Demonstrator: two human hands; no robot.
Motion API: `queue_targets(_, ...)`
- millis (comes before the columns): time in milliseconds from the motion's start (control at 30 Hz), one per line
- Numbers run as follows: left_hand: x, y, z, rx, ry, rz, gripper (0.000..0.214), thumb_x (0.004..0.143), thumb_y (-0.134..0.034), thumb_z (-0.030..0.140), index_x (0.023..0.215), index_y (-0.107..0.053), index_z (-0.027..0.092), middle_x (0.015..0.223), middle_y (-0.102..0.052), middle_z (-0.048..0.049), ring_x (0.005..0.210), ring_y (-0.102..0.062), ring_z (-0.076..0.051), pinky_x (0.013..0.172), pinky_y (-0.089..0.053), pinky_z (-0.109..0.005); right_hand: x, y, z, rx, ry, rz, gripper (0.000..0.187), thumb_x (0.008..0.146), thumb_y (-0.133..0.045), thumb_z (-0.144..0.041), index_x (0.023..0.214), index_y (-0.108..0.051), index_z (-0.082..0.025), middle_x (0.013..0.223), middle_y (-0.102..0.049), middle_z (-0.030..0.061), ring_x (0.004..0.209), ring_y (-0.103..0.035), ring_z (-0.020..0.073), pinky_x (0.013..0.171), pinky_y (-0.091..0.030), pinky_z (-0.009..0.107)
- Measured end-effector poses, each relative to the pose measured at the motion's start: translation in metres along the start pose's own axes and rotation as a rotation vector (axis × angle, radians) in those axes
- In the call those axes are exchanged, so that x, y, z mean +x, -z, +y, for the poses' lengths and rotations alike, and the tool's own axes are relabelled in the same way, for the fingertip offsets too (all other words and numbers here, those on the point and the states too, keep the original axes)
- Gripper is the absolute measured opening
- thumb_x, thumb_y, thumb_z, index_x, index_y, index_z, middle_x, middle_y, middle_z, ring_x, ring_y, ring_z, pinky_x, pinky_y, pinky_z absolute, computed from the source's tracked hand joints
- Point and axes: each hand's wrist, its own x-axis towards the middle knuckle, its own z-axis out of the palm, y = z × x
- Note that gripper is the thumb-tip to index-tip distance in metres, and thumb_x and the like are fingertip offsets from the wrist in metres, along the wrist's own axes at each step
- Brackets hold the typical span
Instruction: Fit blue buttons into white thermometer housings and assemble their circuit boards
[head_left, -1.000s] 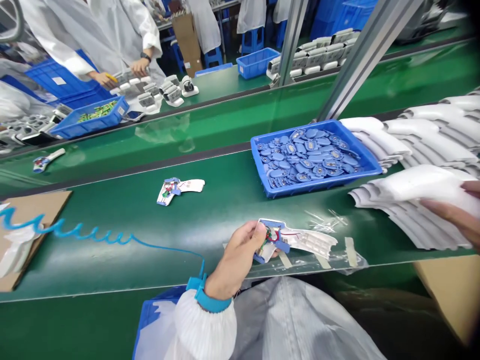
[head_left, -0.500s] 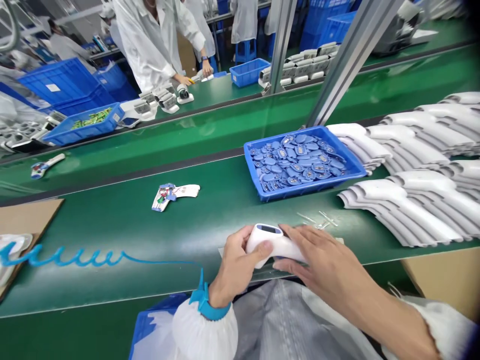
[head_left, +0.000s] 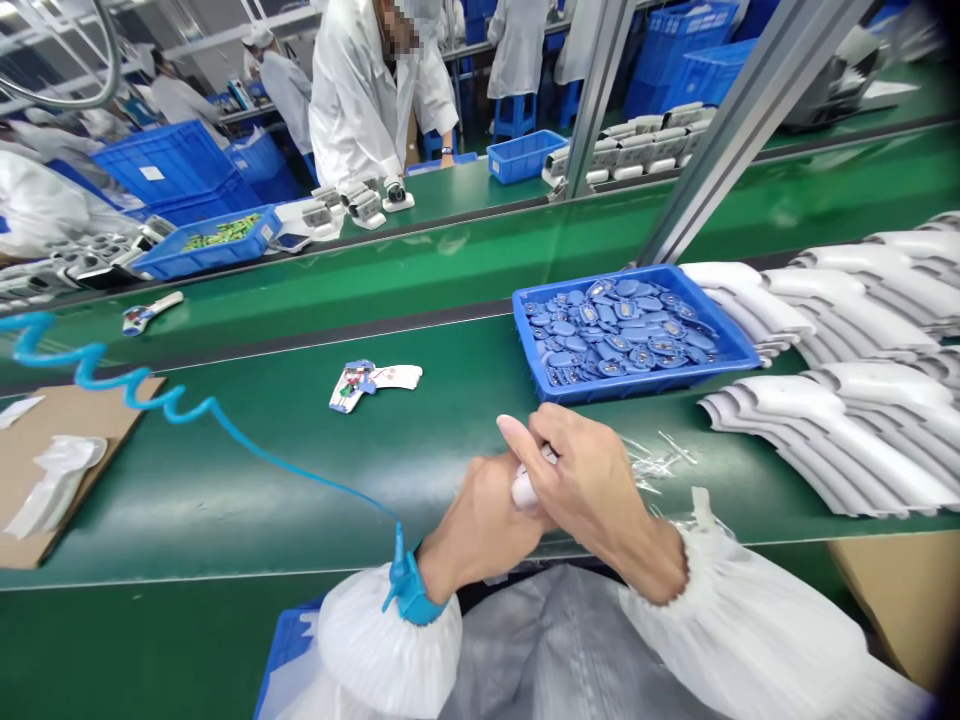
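Observation:
Both my hands are closed round one white plastic handheld device [head_left: 525, 488] at the near edge of the green bench. My right hand [head_left: 581, 490] lies over the top of it and hides most of it. My left hand [head_left: 480, 525] grips it from the left and wears a blue wrist strap [head_left: 409, 590] with a coiled blue cord [head_left: 150, 390]. Only a small white end of the device shows between my fingers.
A blue tray [head_left: 720, 330] of small blue circuit boards stands behind my hands. Rows of white shells [head_left: 832, 420] lie to the right. An open half-assembly [head_left: 371, 382] rests on the belt at left. Cardboard [head_left: 52, 440] is at far left. A person in white [head_left: 375, 90] works opposite.
My right hand left the shell stack, laid a white cover on the open assembly in my left hand, and now both hands clasp the closed device more tightly.

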Motion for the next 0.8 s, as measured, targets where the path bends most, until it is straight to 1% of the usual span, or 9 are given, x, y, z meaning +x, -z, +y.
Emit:
queue_targets(67,-0.004,-0.002,-0.002,0.159,-0.032,-0.022,0.009,0.083,-0.056,0.021,0.08,-0.064,0.017,0.07,-0.066,-0.0063,0.06,-0.058,-0.021,0.056,-0.034,-0.032,0.001,-0.008,-0.004,-0.095,0.125,0.072,0.053,0.104,-0.047,-0.039,0.055,-0.044,-0.019,0.054,-0.046,-0.0026,0.051,-0.037,0.0092,0.054,-0.024,0.03)
queue_targets(200,-0.009,-0.006,-0.011,0.498,-0.111,0.115,0.012,0.078,-0.06,0.022,0.086,-0.064,0.016,0.073,-0.069,-0.0111,0.06,-0.064,-0.028,0.055,-0.035,-0.035,0.002,-0.009,-0.005,-0.046,0.278,0.242,0.051,0.101,-0.051,-0.024,0.052,-0.039,-0.019,0.05,-0.04,-0.0044,0.047,-0.035,0.0067,0.052,-0.026,0.028)
queue_targets(300,-0.012,-0.007,-0.015,0.4,-0.137,0.206,0.017,0.081,-0.06,0.024,0.096,-0.061,0.017,0.081,-0.072,-0.0078,0.067,-0.067,-0.025,0.057,-0.04,-0.032,0.001,-0.007,-0.008,-0.035,0.265,0.284,0.049,0.1,-0.055,-0.026,0.055,-0.037,-0.019,0.053,-0.038,-0.0048,0.05,-0.036,0.007,0.053,-0.028,0.027)
queue_targets(400,-0.015,-0.007,-0.015,0.277,-0.105,0.116,0.018,0.082,-0.058,0.021,0.1,-0.059,0.017,0.085,-0.073,-0.0065,0.07,-0.069,-0.022,0.059,-0.045,-0.03,0.0,-0.009,-0.01,-0.117,0.333,0.234,0.048,0.101,-0.054,-0.027,0.056,-0.041,-0.02,0.053,-0.043,-0.0036,0.051,-0.039,0.0082,0.054,-0.029,0.029)
queue_targets(467,-0.015,-0.006,-0.014,0.4,-0.069,0.063,0.02,0.08,-0.058,0.018,0.099,-0.06,0.015,0.083,-0.073,-0.0093,0.07,-0.07,-0.027,0.06,-0.047,-0.033,0.001,-0.013,-0.01,-0.126,0.417,0.254,0.048,0.101,-0.052,-0.023,0.054,-0.042,-0.02,0.052,-0.042,-0.0033,0.049,-0.039,0.0082,0.052,-0.027,0.031)
queue_targets(567,-0.01,0.0,-0.012,0.642,-0.055,0.108,0.026,0.079,-0.059,0.022,0.102,-0.062,0.011,0.087,-0.073,-0.0144,0.075,-0.071,-0.035,0.063,-0.049,-0.039,0.006,-0.016,-0.008,-0.056,0.449,0.315,0.048,0.098,-0.054,-0.017,0.052,-0.042,-0.019,0.051,-0.04,-0.0037,0.048,-0.038,0.0074,0.051,-0.026,0.03)
queue_targets(667,-0.004,0.008,-0.009,0.574,-0.111,0.104,0.023,0.083,-0.057,0.027,0.102,-0.062,0.015,0.089,-0.073,-0.0095,0.075,-0.071,-0.029,0.062,-0.048,-0.034,0.009,-0.013,-0.007,-0.04,0.441,0.361,0.046,0.096,-0.057,-0.014,0.053,-0.042,-0.019,0.052,-0.04,-0.004,0.049,-0.037,0.0071,0.052,-0.027,0.03)
queue_targets(733,-0.002,0.012,-0.007,0.487,-0.175,0.045,0.017,0.085,-0.054,0.025,0.098,-0.063,0.017,0.085,-0.072,-0.0061,0.07,-0.069,-0.023,0.058,-0.045,-0.029,0.01,-0.011,-0.008,-0.082,0.497,0.379,0.044,0.095,-0.06,-0.015,0.054,-0.045,-0.019,0.052,-0.043,-0.0035,0.051,-0.039,0.0078,0.053,-0.028,0.03)
queue_targets(800,-0.002,0.012,-0.006,0.526,-0.179,0.018,0.02,0.082,-0.055,0.023,0.099,-0.063,0.015,0.083,-0.072,-0.0076,0.067,-0.067,-0.024,0.056,-0.043,-0.031,0.012,-0.012,-0.01,-0.097,0.556,0.364,0.043,0.095,-0.06,-0.015,0.054,-0.047,-0.019,0.052,-0.046,-0.0029,0.052,-0.041,0.0086,0.053,-0.027,0.031)
